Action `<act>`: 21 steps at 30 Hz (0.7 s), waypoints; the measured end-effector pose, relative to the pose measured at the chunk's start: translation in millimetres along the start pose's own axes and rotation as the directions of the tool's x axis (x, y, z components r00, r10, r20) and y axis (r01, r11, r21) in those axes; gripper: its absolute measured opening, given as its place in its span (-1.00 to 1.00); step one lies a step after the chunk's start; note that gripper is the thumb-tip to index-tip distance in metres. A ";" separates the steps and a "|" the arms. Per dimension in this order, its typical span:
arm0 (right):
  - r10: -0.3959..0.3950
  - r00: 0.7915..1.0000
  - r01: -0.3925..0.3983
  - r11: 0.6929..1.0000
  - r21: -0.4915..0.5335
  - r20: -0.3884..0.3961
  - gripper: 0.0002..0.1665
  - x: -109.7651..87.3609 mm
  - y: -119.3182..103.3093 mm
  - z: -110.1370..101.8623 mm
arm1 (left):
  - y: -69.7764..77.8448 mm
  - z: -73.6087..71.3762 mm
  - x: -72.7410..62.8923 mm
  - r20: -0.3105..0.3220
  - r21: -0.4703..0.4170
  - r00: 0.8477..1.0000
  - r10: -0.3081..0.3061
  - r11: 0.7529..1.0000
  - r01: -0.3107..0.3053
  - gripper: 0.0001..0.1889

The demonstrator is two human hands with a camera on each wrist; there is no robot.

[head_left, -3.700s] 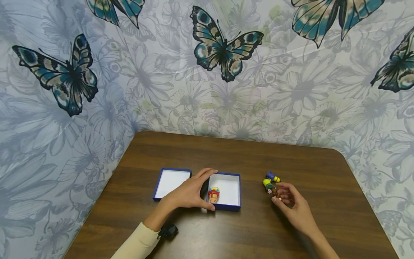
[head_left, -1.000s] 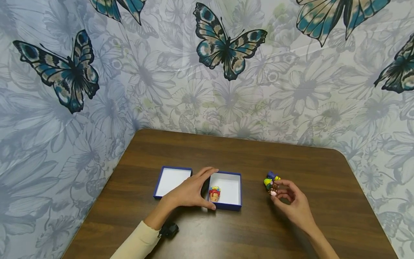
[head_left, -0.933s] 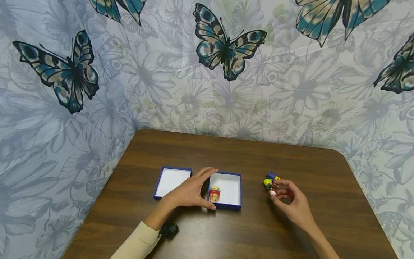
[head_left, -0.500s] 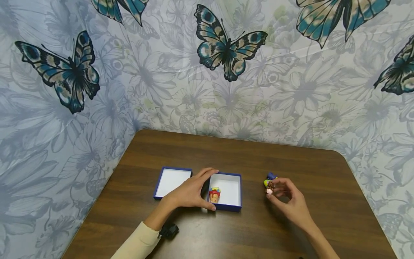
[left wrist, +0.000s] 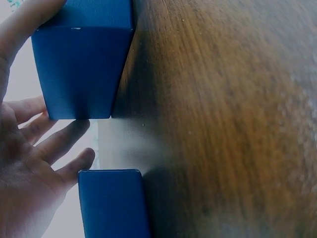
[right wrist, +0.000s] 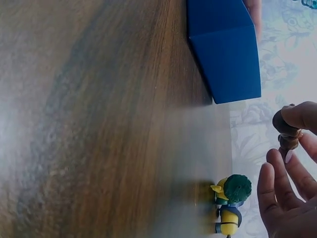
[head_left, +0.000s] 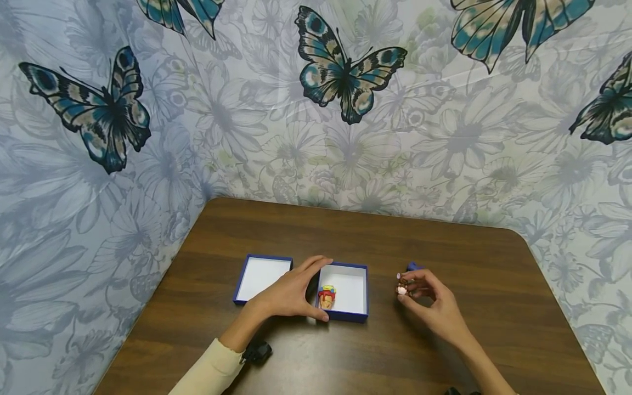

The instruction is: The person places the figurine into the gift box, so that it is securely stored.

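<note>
My left hand spans the left side of a blue box with a white inside, thumb at its front and fingers at its back. Inside the box, at the left, lies a small figurine with a red top and yellow head. In the head view my right hand pinches a brown toy figurine with a pale front between thumb and fingertips. The right wrist view shows that brown figurine raised above the tabletop. A purple-blue figurine is mostly hidden behind the right hand.
Left of the box lies a second, shallow blue tray with white lining, partly behind my left hand. Green-and-yellow and blue-and-yellow figurines stand together in the right wrist view. The brown wooden table meets a butterfly-patterned wall.
My right hand has moved left with the brown figurine, away from the other figurines, now covering most of them. The left hand has kept its hold on the box.
</note>
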State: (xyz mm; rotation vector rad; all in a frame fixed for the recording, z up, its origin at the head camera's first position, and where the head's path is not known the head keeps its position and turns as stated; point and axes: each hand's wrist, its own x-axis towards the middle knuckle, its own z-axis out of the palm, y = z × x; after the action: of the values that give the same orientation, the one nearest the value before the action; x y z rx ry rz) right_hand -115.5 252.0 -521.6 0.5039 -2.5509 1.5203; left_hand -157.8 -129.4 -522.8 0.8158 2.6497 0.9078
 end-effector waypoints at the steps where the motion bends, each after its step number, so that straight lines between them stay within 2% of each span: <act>1: -0.010 1.000 0.010 1.000 -0.003 0.009 -0.46 0.8 -0.4 0.8 | 0.2 -0.2 -0.3 0.000 -0.001 1.000 0.000 1.000 0.000 0.32; 7: -0.043 0.997 0.045 0.999 -0.025 0.061 -0.51 3.9 -5.3 6.7 | 1.0 -0.4 -0.6 0.000 -0.005 1.000 0.000 1.000 0.000 0.31; 13: -0.031 0.997 0.034 0.998 -0.045 0.074 -0.54 7.6 -9.5 12.9 | 1.5 -0.7 -1.0 0.004 -0.008 1.000 -0.003 1.000 0.003 0.32; 21: -0.023 0.996 0.023 1.000 -0.002 0.087 -0.56 13.1 -10.8 22.0 | 1.3 -1.8 -0.5 -0.012 -0.011 0.999 0.034 0.999 -0.034 0.32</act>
State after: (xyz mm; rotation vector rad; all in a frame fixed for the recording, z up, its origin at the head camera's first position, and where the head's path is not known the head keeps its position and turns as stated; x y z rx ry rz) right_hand -122.8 225.3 -519.7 0.6101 -2.6016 1.5192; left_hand -157.5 -129.7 -520.5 0.8577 2.6462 0.9381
